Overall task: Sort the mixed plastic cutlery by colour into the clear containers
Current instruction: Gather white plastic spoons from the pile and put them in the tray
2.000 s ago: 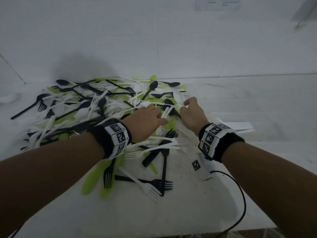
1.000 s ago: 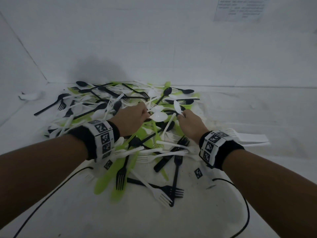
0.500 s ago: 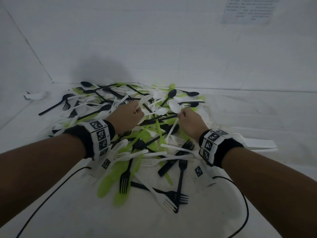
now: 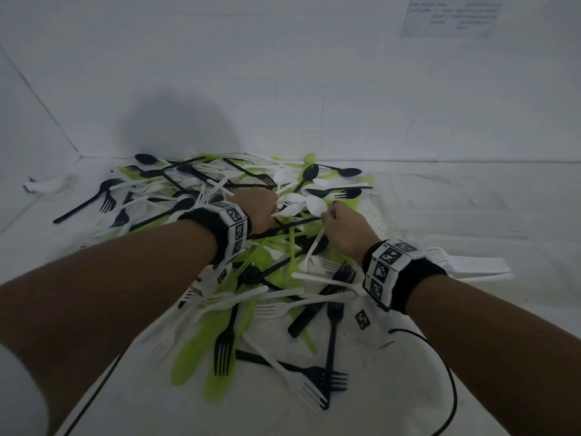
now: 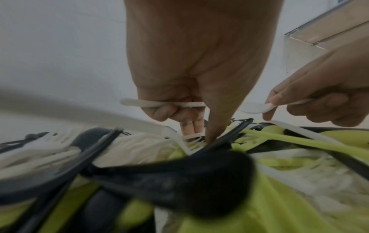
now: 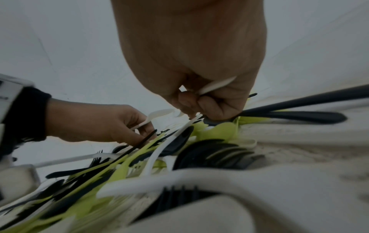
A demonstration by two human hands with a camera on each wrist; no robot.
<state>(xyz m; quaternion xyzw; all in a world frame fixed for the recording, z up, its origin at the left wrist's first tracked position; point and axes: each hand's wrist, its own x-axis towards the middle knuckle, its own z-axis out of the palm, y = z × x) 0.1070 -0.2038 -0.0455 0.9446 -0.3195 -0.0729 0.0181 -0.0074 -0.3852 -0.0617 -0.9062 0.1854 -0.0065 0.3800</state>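
The left hand [image 4: 256, 212] and right hand [image 4: 344, 229] each pinch a white spoon [image 4: 314, 205] above the pile [image 4: 251, 262] mid-frame on the bench [image 4: 440, 215]. The spoons look light, bendy and slippery; hold the handle. The paper [image 4: 452, 15] upper right is too blurry to read.

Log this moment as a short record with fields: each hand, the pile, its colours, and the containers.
left hand: grips a white utensil handle
right hand: pinches a white spoon
pile: mixed forks, spoons and knives, tangled on the white surface
colours: black, white, lime green
containers: none clearly in view
sorting: cannot tell how far along
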